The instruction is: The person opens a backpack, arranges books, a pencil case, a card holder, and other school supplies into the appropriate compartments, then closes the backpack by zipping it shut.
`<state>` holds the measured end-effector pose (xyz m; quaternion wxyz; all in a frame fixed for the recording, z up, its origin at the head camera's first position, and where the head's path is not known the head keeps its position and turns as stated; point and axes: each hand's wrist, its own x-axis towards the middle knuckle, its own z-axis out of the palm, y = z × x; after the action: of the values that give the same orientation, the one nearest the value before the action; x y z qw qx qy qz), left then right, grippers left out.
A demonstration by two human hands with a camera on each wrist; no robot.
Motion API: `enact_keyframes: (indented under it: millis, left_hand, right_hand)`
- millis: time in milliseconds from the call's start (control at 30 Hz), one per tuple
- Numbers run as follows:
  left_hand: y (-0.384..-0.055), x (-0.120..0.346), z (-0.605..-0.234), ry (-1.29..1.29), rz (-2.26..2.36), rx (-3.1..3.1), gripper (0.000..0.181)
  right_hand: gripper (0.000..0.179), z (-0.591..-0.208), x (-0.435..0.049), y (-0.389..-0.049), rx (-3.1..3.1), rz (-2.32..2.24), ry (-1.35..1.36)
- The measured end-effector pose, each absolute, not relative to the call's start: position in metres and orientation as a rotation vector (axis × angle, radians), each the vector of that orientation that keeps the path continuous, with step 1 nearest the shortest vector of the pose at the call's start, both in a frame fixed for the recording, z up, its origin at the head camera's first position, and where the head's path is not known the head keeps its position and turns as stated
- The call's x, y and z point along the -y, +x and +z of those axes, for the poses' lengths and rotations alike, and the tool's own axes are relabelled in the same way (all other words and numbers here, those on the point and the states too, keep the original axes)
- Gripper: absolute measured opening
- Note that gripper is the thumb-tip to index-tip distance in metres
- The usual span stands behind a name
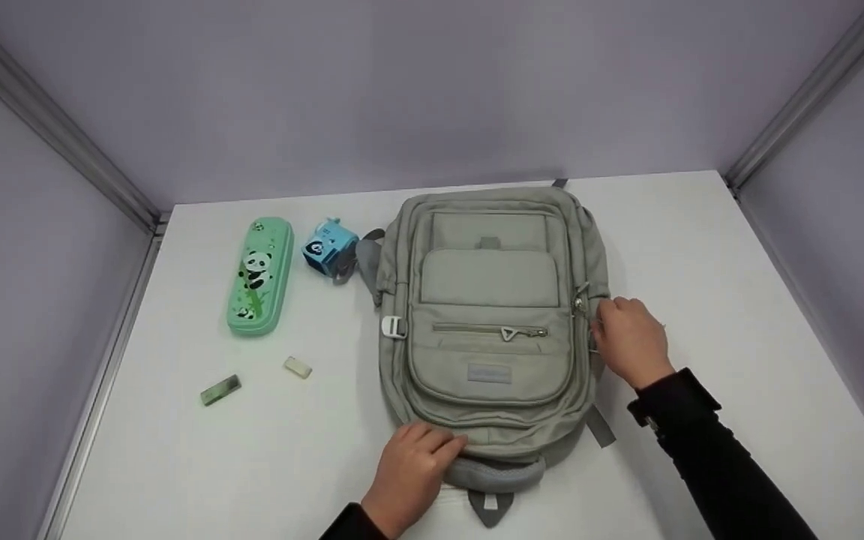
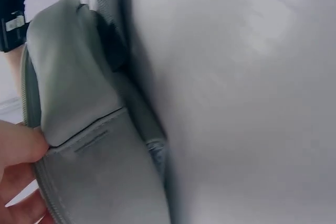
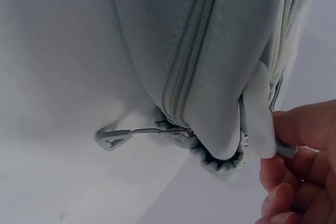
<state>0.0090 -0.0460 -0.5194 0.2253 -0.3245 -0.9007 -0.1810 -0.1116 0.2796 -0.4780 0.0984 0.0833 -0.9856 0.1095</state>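
Observation:
A grey-green backpack (image 1: 488, 277) lies on the white table, front side up, with its padded end nearest me. My left hand (image 1: 415, 466) grips the bag's near edge; in the left wrist view, the thumb (image 2: 23, 142) lies on one side of the zippered seam and the fingers curl behind it. At the bag's right side, my right hand (image 1: 631, 341) has its thumb and fingers together. In the right wrist view they pinch a grey zipper pull (image 3: 286, 149) beside a pale fabric flap (image 3: 260, 114). Another zipper pull (image 3: 113, 139) hangs free from the side zipper.
Left of the bag lie a green panda pencil case (image 1: 259, 277), a blue panda-printed pencil sharpener-like box (image 1: 329, 246), a small green block (image 1: 220, 390) and a small whitish eraser-like block (image 1: 298, 367). Purple-grey wall panels (image 1: 432, 90) enclose the table's back and sides.

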Motion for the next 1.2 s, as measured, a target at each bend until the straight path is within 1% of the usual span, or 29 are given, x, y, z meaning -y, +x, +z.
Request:
enact_keyframes:
  millis: [167, 233, 400, 500, 667, 833, 1100, 1200]
  left_hand:
    - [0.009, 0.044, -0.528, -0.837, -0.491, 2.462, 0.023]
    - [0.009, 0.044, -0.531, -0.815, -0.488, 2.457, 0.022]
    - [0.010, 0.043, -0.534, -0.800, -0.472, 2.440, 0.024]
    - [0.009, 0.043, -0.534, -0.795, -0.467, 2.425, 0.024]
    - [0.008, 0.043, -0.534, -0.787, -0.476, 2.405, 0.022]
    - [0.008, 0.043, -0.535, -0.790, -0.478, 2.399, 0.026]
    - [0.010, 0.042, -0.539, -0.784, -0.485, 2.378, 0.024]
    - [0.009, 0.040, -0.540, -0.784, -0.477, 2.372, 0.023]
  right_hand:
    - [0.016, -0.472, -0.274, -0.100, 2.849, 0.225, 0.309]
    - [0.015, -0.469, -0.271, -0.094, 2.885, 0.220, 0.309]
    - [0.012, -0.465, -0.265, -0.069, 2.992, 0.300, 0.306]
    - [0.016, -0.463, -0.261, -0.054, 3.035, 0.373, 0.305]
    - [0.021, -0.458, -0.257, -0.035, 3.131, 0.472, 0.242]
    - [0.021, -0.454, -0.249, -0.020, 3.236, 0.668, 0.134]
    - [0.023, -0.457, -0.223, 0.002, 3.248, 0.783, 0.029]
    - [0.025, -0.460, -0.208, 0.009, 3.200, 0.776, 0.039]
